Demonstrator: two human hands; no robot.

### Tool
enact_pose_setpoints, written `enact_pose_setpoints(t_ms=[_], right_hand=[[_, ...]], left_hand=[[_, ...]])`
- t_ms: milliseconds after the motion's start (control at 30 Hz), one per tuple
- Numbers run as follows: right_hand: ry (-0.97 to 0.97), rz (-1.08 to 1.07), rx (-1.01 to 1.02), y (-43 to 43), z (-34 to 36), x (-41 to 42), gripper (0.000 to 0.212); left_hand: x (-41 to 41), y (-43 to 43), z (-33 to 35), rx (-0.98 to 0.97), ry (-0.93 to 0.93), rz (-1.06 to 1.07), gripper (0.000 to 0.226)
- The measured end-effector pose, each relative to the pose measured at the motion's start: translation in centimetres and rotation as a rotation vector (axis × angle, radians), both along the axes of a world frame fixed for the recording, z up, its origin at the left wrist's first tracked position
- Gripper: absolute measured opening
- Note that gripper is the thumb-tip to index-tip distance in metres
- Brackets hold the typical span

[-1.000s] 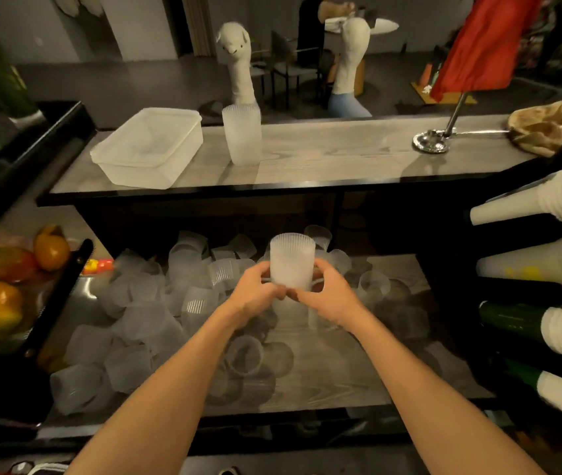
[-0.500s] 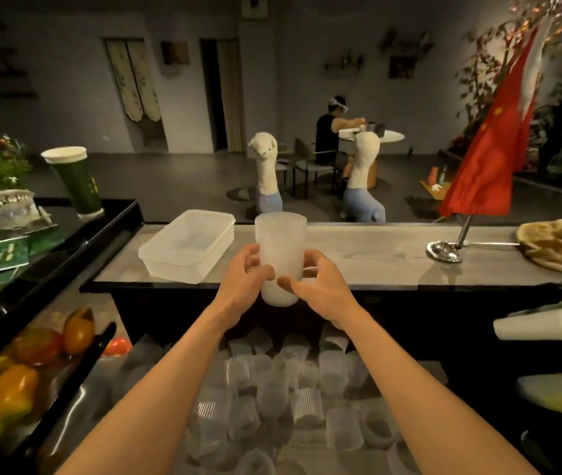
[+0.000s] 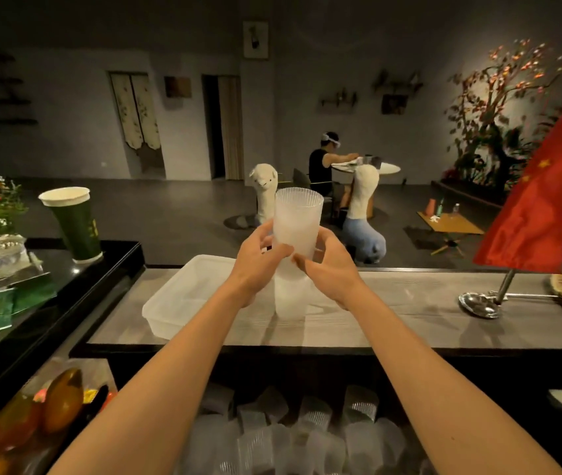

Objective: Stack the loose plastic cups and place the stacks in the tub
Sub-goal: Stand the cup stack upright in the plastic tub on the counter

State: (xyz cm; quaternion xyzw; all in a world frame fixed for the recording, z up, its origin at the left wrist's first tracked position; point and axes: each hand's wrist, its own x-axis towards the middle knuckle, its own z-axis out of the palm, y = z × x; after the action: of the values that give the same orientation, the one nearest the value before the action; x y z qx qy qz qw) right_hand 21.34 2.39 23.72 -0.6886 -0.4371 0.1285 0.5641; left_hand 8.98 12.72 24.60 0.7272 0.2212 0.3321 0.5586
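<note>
Presently, cup stack (image 3: 296,224) stands upright, long axis vertical, rim up, directly above a second stack (image 3: 290,301) on the counter (image 3: 410,317), beside the tub (image 3: 165,318). Left hand (image 3: 257,265) and right hand (image 3: 331,272) grip its lower half, arms extended forward.

The room is lying dim, its far wall sinking into grey gloom. Warm light is falling from overhead onto the pale grey wooden counter top (image 3: 410,303), and the stack of frosted ribbed plastic cups (image 3: 296,228) is glowing brightest of all. A spot is picking out the red-blossomed ornamental tree (image 3: 499,108) at the right wall. The shiny round metal flag base (image 3: 478,305) is flashing glare and casting a soft shadow. The loose clear cups on the lower shelf (image 3: 307,433) are sitting murky and blurred. Straight edges are bowing towards the corners.
</note>
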Motion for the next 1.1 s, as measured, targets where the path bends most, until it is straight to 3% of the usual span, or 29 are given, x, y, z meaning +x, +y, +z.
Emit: enact_pose_setpoints(t_ms=[833, 1100], right_hand=[[-0.031, -0.128, -0.058, 3.2, -3.4, 3.7, 0.067], [0.022, -0.095, -0.184, 3.3, -5.0, 3.7, 0.068]], left_hand=[[4.5, 5.8, -4.8, 0.056, -0.008, -0.025, 0.052], [4.7, 5.9, -6.9, -0.028, 0.059, -0.044, 0.052]])
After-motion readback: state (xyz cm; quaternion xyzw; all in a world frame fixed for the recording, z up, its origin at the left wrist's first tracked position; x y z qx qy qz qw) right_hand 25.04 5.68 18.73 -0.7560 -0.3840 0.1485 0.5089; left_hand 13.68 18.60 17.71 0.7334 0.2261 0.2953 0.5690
